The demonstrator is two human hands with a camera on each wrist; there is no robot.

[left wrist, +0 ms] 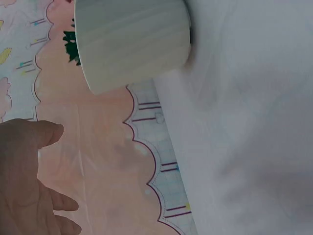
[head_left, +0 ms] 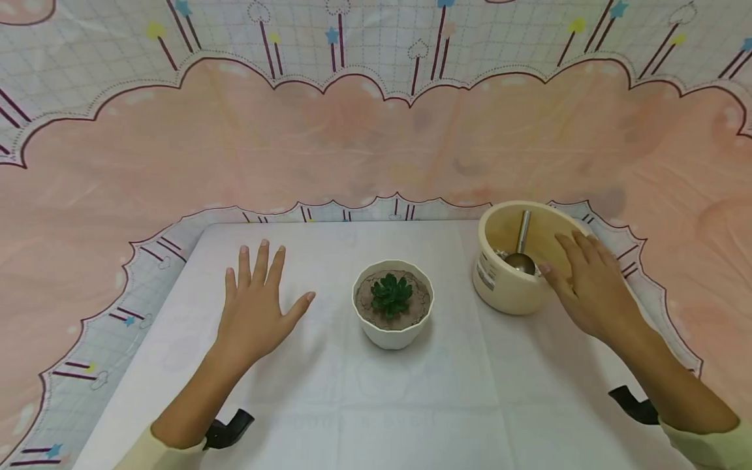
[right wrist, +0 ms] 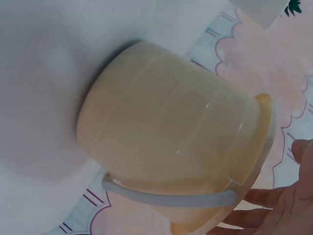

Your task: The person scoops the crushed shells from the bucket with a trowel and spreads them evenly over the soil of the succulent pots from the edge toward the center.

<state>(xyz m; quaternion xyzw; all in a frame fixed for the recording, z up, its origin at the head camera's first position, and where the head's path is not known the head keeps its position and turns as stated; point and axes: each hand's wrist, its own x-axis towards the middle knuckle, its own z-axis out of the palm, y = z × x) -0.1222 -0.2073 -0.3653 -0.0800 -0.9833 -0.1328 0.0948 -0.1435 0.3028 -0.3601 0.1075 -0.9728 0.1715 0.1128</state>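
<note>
A green succulent (head_left: pixel 391 296) grows in brownish soil in a small white faceted pot (head_left: pixel 392 338) mid-table. To its left, my left hand (head_left: pixel 252 316) is held over the table with fingers spread, holding nothing; the left wrist view also has the pot's side (left wrist: pixel 134 44). On the right stands a cream plastic bucket (head_left: pixel 510 294), with a round-bowled metal spoon (head_left: pixel 523 235) leaning inside among whitish bits. My right hand (head_left: pixel 593 294) is at the bucket's right rim, fingers extended and overlapping the opening. A grey bail handle (right wrist: pixel 171 198) hangs along the bucket's side in the right wrist view.
A white cloth (head_left: pixel 411 398) covers the table. Behind and around it hangs a peach and white patterned fabric (head_left: pixel 352 143) with scalloped edges. Dark straps (head_left: pixel 229 429) sit at both wrists, beside pale yellow sleeves.
</note>
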